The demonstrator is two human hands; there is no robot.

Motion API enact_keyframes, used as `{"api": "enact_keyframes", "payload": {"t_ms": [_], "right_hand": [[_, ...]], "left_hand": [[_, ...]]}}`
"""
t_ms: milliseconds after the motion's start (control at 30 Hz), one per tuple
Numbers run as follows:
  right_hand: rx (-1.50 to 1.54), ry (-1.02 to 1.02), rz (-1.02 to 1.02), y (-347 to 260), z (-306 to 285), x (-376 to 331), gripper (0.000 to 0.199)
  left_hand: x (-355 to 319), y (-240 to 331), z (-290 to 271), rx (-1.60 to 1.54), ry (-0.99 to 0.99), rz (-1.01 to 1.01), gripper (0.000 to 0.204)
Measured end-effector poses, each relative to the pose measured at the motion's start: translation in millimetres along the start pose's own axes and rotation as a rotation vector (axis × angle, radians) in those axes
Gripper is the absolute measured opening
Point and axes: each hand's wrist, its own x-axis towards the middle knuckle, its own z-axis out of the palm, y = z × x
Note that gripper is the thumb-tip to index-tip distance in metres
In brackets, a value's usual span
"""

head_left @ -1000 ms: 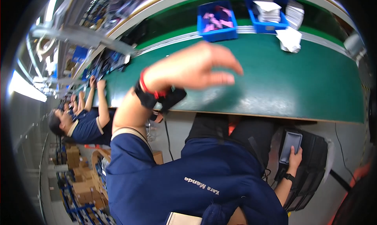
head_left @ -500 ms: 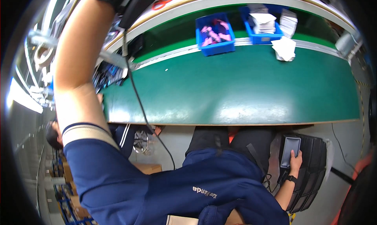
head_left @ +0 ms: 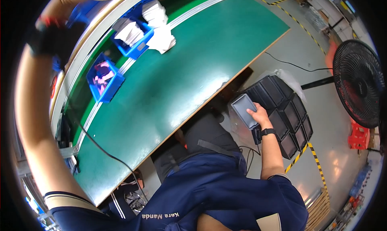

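Observation:
My right hand (head_left: pixel 261 115) grips a shallow grey rectangular tray (head_left: pixel 243 108) by its near right edge, the thumb lying over the rim. The tray is held at the left side of a black block of trays or bins (head_left: pixel 284 124), right of my legs and below the table's height. My left arm reaches up along the left side of the view. A black band is on its wrist, and my left hand (head_left: pixel 66 0) is blurred at the top rim, so its fingers cannot be made out.
The green table (head_left: pixel 169 89) bears a blue bin (head_left: pixel 111 91) of pink and dark pieces and another blue bin (head_left: pixel 141 49) with white paper stacks (head_left: pixel 162 40). A cable (head_left: pixel 100 148) crosses the table's left. A black fan (head_left: pixel 358 83) and red stool (head_left: pixel 358 135) stand right.
The view has swung to the right, bringing the fan and stool into sight. My right hand still holds the grey tray by the black block. My left arm remains raised.

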Motion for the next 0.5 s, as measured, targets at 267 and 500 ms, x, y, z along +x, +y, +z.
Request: {"api": "enact_keyframes", "payload": {"t_ms": [267,500], "right_hand": [[0.308,-0.108,0.061,17,-1,7,0.06],[0.214,0.004,0.029,9,18,-12,0.057]], "left_hand": [[83,-103,317,-0.614,-0.473,-0.067,0.046],[182,-178,406,-1.105,-0.065,-0.773,0.094]]}}
